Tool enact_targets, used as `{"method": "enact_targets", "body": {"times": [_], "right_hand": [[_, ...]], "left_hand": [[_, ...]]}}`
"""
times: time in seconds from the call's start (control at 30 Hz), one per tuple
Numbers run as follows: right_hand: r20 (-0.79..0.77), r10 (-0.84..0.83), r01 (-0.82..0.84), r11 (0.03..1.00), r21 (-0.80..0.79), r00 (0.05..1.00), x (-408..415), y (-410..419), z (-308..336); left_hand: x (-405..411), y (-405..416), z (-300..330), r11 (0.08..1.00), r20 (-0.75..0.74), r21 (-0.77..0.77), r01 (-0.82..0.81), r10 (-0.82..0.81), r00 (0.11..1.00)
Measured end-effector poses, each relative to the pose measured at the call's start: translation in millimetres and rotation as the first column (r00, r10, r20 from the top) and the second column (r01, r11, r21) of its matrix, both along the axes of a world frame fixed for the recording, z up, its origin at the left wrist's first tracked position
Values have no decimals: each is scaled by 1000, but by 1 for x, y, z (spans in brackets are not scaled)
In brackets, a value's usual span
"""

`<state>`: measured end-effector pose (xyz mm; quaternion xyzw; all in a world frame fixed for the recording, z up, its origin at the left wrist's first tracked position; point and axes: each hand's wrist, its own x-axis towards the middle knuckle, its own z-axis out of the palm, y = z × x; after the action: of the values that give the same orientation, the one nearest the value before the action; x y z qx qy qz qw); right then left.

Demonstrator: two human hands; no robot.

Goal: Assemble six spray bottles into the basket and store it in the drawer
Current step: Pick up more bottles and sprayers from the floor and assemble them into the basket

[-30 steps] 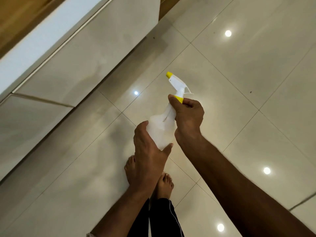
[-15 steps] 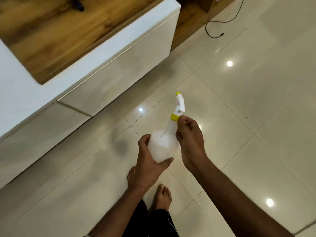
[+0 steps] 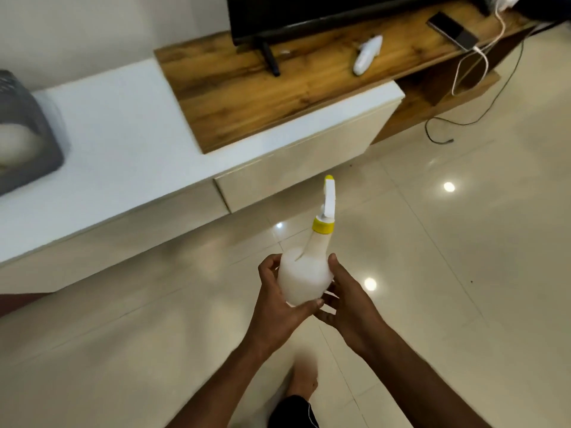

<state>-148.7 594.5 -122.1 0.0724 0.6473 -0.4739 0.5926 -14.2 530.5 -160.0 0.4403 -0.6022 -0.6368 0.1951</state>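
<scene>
A translucent white spray bottle (image 3: 304,279) is held upright above the tiled floor (image 3: 463,273), in front of the low counter (image 3: 123,125). Its round body is gripped between both hands: the left hand (image 3: 278,307) is curled around the left side and underside, with the thumb lying under the base, and the right hand (image 3: 346,304) is curled against the right side, thumb up along the bottle's shoulder. The narrow neck is topped by a yellow collar (image 3: 323,226), above which a white trigger head (image 3: 329,199) with a yellow nozzle tip (image 3: 329,177) is seen pointing up and away from the person.

A dark grey basket (image 3: 27,125) is seen at the far left of the white counter top, cut off by the frame edge; something pale and rounded lies inside it, too blurred to be identified. The white drawer front (image 3: 296,171) of the counter is seen below the top, just beyond the bottle, and is closed.

On the wooden section (image 3: 262,97) of the counter, the lower edge and a black foot of a television (image 3: 324,17) are seen. A white object (image 3: 367,54) lies near it, and a dark phone (image 3: 452,30) with a white cable (image 3: 482,54) plugged in lies further right. A black cable (image 3: 494,103) trails down onto the floor.

A bare foot (image 3: 304,381) and a dark trouser hem are visible at the bottom of the view, below the forearms.
</scene>
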Motion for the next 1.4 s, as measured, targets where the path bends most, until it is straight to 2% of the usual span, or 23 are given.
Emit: {"method": "enact_targets", "body": {"times": [0.2,0.33,0.73,0.83,0.97,1.03,1.1,1.23,1.4], "right_hand": [[-4,109,-108,989,-99,994,57,-40,36],[-32,152,-155,979,-130,988,102,-64,64],[-155,310,-337,922,-190,938,241,-133,187],[-166,311,-339,922,-185,936,265,-143,215],[-159,315,-339,928,-153,936,274,-160,220],[-190,402,-432,887,-163,896,298,-232,275],[-199,416,-452,870,-198,887,300,-229,278],[-159,402,-425,890,-164,902,306,-243,269],[-187,453,-482,862,-159,872,304,-323,287]], "left_hand": [[77,-33,42,997,-18,18,-69,70,997],[131,-56,81,978,-85,87,-189,196,977],[268,-105,204,889,-61,176,-423,439,896],[287,-108,232,868,-35,183,-461,475,879],[293,-120,245,832,-8,251,-494,512,859],[323,-184,297,822,-28,169,-544,555,831],[324,-183,305,820,-26,189,-541,555,831],[324,-187,301,796,-1,222,-563,578,816],[323,-261,313,750,3,204,-629,642,767]]}}
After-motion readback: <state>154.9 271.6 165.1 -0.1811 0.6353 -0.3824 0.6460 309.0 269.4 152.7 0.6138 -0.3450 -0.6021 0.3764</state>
